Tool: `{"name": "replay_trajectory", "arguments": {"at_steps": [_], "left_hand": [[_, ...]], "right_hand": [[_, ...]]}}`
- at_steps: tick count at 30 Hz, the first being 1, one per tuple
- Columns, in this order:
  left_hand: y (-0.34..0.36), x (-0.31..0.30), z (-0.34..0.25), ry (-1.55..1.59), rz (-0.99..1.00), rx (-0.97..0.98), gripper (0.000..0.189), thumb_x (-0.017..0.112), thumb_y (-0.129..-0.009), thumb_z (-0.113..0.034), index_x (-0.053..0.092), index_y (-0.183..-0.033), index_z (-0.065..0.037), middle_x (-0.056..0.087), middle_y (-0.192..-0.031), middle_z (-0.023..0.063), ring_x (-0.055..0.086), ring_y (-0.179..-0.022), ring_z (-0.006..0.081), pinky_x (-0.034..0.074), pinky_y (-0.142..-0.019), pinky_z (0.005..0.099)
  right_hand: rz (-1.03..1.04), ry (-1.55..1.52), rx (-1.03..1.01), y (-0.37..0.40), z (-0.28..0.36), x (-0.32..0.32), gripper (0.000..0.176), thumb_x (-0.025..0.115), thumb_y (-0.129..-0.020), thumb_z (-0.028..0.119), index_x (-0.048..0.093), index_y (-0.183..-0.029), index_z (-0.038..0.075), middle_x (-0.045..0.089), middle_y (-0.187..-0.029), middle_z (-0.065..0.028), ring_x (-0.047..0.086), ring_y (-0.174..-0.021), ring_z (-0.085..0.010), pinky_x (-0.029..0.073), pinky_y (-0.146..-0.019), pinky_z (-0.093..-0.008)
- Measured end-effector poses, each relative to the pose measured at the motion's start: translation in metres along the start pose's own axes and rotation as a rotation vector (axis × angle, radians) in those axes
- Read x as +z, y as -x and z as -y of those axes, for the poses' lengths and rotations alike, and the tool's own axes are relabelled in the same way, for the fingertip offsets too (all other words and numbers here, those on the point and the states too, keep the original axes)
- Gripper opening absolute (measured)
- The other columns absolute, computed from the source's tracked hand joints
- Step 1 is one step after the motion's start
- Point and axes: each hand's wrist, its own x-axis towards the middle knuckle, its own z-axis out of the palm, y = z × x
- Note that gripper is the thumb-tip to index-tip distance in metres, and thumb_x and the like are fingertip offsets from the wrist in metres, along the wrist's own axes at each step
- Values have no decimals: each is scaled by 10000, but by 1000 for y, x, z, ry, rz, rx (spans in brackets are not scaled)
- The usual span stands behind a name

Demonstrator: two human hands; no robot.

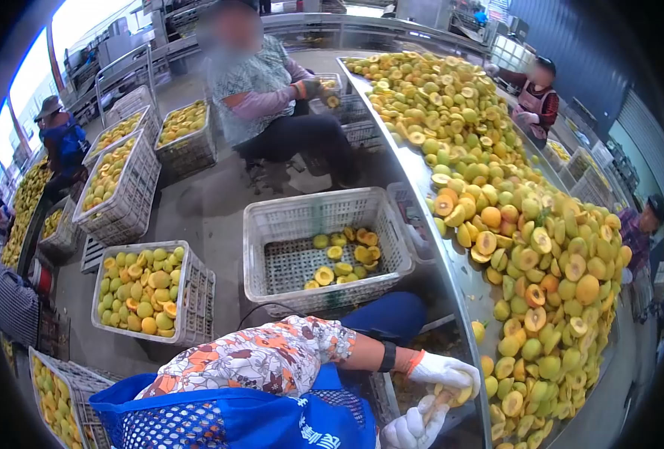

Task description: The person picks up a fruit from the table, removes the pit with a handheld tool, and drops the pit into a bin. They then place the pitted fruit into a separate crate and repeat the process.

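Observation:
My left hand [444,373], in a white glove, is closed around a yellow peach half [459,393] beside the metal table's edge. Just below it, my right hand [413,429], also in a white glove, has its fingers curled. A thin brownish thing between the two hands is too small to make out. Along the metal table [455,288] lies a large heap of halved yellow peaches [527,247], close to my hands. To the left of the table, a grey plastic crate [324,295] holds several peach halves [343,258] on its bottom.
A full crate of peaches [141,292] stands on the floor at left, with more stacked crates [119,179] behind. Across from me a seated person [265,97] handles fruit. Another person [535,101] works beyond the table. A further crate [62,396] is at the lower left.

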Motion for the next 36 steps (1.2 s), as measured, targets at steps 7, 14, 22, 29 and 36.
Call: {"name": "replay_trajectory", "arguments": {"at_steps": [7,14,22,29,36], "left_hand": [[9,4,-12,-99,-112,167,398,484,-1072,-383,621,-1194,-30,618,-1161,50,551,-1102,156,440,-992,307],[61,-60,-68,-467,-881,204,316,451,-1049,-271,655,-1148,-52,656,-1110,89,647,-989,171,546,-862,334],[43,-132,-103,-1861,-755,-42,423,718,-870,-297,654,-1256,-135,667,-1175,133,646,-1056,321,516,-926,417],[-162,-121,-38,-1577,-458,265,506,673,-887,-238,529,-1368,-181,621,-1229,137,646,-1052,369,533,-875,473],[-208,-154,-18,-1568,-504,70,346,642,-877,-228,615,-1206,-126,678,-1088,166,668,-979,374,537,-842,448]], "right_hand": [[141,-32,77,-9,-2,5,515,420,-1058,490,566,-1345,88,452,-596,20,441,-413,-110,339,-385,-292],[-322,355,-150,7,1,1,279,474,-1069,407,567,-1045,145,354,-570,24,277,-377,-97,237,-382,-275],[-600,485,-192,3,-4,0,204,513,-1062,269,478,-963,94,376,-632,31,308,-425,-75,242,-381,-257],[-664,497,-227,9,1,1,182,525,-1059,260,484,-970,107,397,-651,36,341,-453,-75,252,-392,-256],[-698,458,-259,21,3,0,159,547,-1052,249,501,-991,110,419,-655,34,386,-478,-76,287,-414,-245]]}}
